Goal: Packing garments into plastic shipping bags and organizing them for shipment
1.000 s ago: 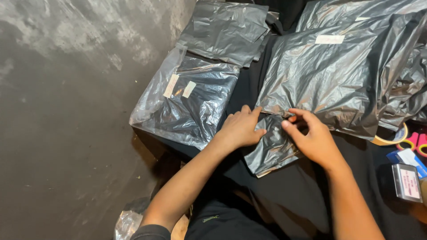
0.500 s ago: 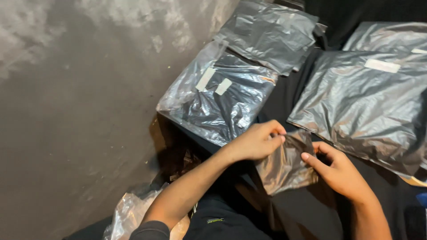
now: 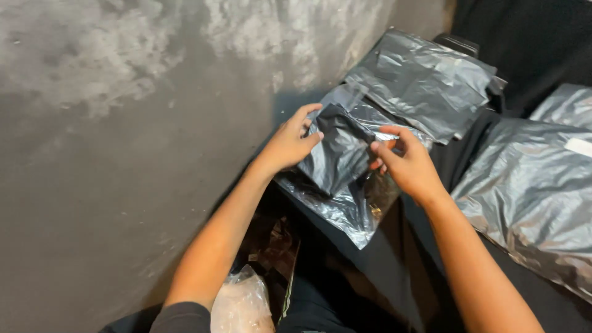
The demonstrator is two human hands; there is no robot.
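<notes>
Both hands hold one small dark packet, a black item sealed in clear plastic, raised above the dark worktop. The left hand is clamped on the packet's left edge, thumb across the front and fingers behind. The right hand is pinched on the packet's right edge, thumb and fingertips closed on the plastic. The hands are apart, with the packet stretched between them.

Just below the packet, and touching it from behind, lies a larger grey bag whose shiny corner pokes out toward the person. Above and to the right of the packet sits another grey bag, flat and crinkled. Well to the right of the packet a big grey bag lies flat, with a white label near its upper edge. Left of the packet rises a rough grey wall. Below the packet, near the left forearm, a crumpled clear bag rests in the shadow.
</notes>
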